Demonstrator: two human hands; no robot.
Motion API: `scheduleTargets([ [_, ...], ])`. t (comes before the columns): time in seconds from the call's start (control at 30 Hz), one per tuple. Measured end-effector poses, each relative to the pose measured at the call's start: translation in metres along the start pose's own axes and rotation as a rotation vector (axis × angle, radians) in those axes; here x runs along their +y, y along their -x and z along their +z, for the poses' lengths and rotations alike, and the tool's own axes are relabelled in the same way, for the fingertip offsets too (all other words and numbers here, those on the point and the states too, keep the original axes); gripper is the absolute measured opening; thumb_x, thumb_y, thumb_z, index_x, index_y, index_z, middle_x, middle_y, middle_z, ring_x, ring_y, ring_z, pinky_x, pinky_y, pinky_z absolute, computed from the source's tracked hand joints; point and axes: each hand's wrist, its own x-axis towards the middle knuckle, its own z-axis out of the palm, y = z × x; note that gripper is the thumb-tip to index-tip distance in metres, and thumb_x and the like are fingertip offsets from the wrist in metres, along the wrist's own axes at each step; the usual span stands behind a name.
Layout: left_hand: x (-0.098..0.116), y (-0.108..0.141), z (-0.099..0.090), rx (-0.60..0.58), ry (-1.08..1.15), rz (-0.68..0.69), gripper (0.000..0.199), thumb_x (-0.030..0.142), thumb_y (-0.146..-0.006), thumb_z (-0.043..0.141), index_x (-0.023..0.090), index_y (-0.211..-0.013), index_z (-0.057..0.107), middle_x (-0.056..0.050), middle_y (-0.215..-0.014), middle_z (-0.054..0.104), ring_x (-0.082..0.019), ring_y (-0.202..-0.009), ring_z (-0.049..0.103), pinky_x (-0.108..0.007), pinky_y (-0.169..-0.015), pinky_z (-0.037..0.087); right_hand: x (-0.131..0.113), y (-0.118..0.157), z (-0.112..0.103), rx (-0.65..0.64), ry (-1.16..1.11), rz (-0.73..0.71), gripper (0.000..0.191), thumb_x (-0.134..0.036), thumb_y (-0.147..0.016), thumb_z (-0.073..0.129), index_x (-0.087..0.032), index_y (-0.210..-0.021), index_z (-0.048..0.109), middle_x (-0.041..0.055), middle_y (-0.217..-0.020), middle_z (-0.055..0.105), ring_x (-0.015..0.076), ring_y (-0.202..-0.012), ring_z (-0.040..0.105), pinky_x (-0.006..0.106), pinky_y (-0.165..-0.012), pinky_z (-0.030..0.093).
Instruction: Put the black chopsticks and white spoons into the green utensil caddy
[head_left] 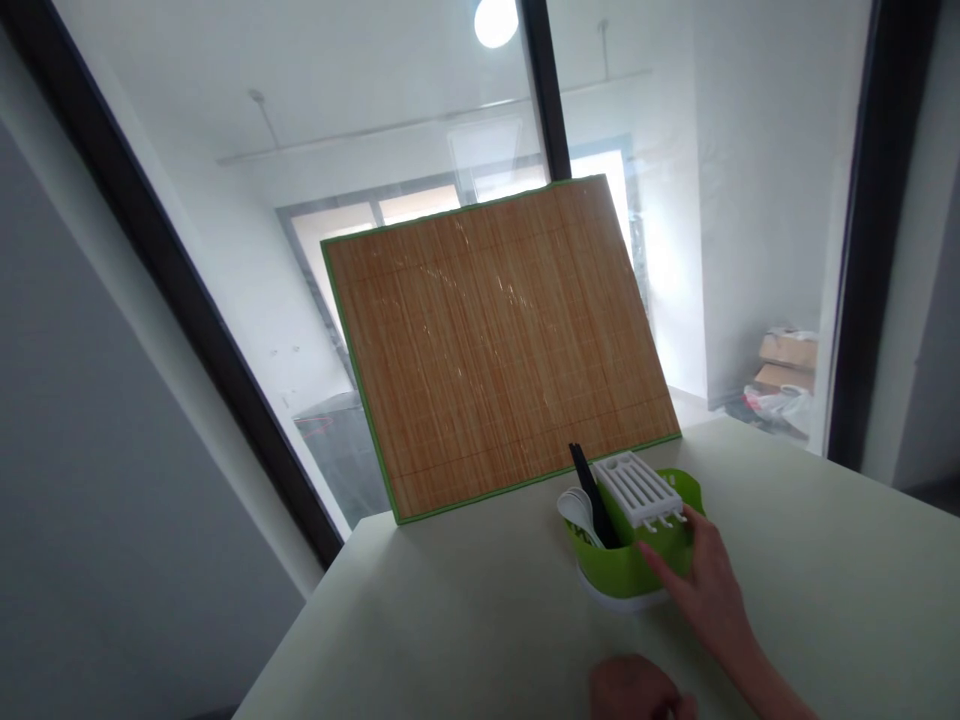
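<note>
A green utensil holder (630, 570) with a white base stands on the table at the right of the view. White spoons (577, 512) and black chopsticks (596, 500) lean in its left part. Over its right part sits a white slotted rack (637, 487) with small hooks along the front. My right hand (709, 580) grips the holder's front right side, thumb on the front and fingers by the hooks. Low at the bottom edge, my left hand (637, 688) is curled closed, apart from the holder; whatever it may hold is hidden.
A bamboo mat (499, 345) with green edging leans upright against the glass behind the pale table (480, 610). Dark frame bars (547, 90) divide the glass. Beyond it, cardboard boxes (787, 350) and a plastic bag (780, 405) lie at the right.
</note>
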Motion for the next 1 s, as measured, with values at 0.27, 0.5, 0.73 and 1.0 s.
scheduleTargets([
  [0.27,-0.013,-0.073,-0.105,0.703,0.001,-0.127,0.057,0.044,-0.072,0.064,0.021,-0.121,0.049,-0.012,-0.117,0.054,-0.021,-0.095,0.054,-0.030,-0.073,0.048,0.013,0.057,-0.004,-0.116,-0.170,-0.431,0.025,-0.023,-0.081,0.054,-0.024,-0.106,0.053,0.0078,-0.099,0.057,0.0233,-0.092,0.056,0.041,-0.080,0.046],
  [0.5,-0.024,-0.127,-0.112,0.324,0.237,-0.150,0.058,0.040,-0.066,0.071,0.015,-0.117,0.056,-0.012,-0.109,0.063,-0.023,-0.095,0.059,-0.036,-0.084,0.046,0.001,0.062,0.002,-0.367,-0.233,-0.493,0.018,-0.016,-0.084,0.045,-0.024,-0.097,0.056,0.0063,-0.092,0.060,0.0201,-0.085,0.059,0.034,-0.074,0.049],
  [0.73,-0.021,-0.128,-0.109,0.295,0.168,-0.040,0.037,0.044,-0.075,0.060,0.013,-0.094,0.066,-0.007,-0.088,0.067,-0.020,-0.084,0.060,-0.033,-0.077,0.048,0.012,0.060,0.005,-0.357,-0.220,-0.420,0.016,-0.018,-0.085,0.043,-0.024,-0.092,0.056,0.0053,-0.091,0.059,0.0195,-0.084,0.060,0.032,-0.071,0.050],
  [1.0,0.003,-0.121,-0.104,0.385,-0.172,0.047,0.024,0.039,-0.083,0.050,0.019,-0.091,0.060,-0.005,-0.088,0.063,-0.019,-0.085,0.056,-0.035,-0.084,0.042,0.007,0.066,0.010,-0.489,-0.216,-0.447,0.016,-0.015,-0.085,0.041,-0.023,-0.091,0.053,0.0056,-0.090,0.058,0.0185,-0.081,0.057,0.031,-0.068,0.047],
])
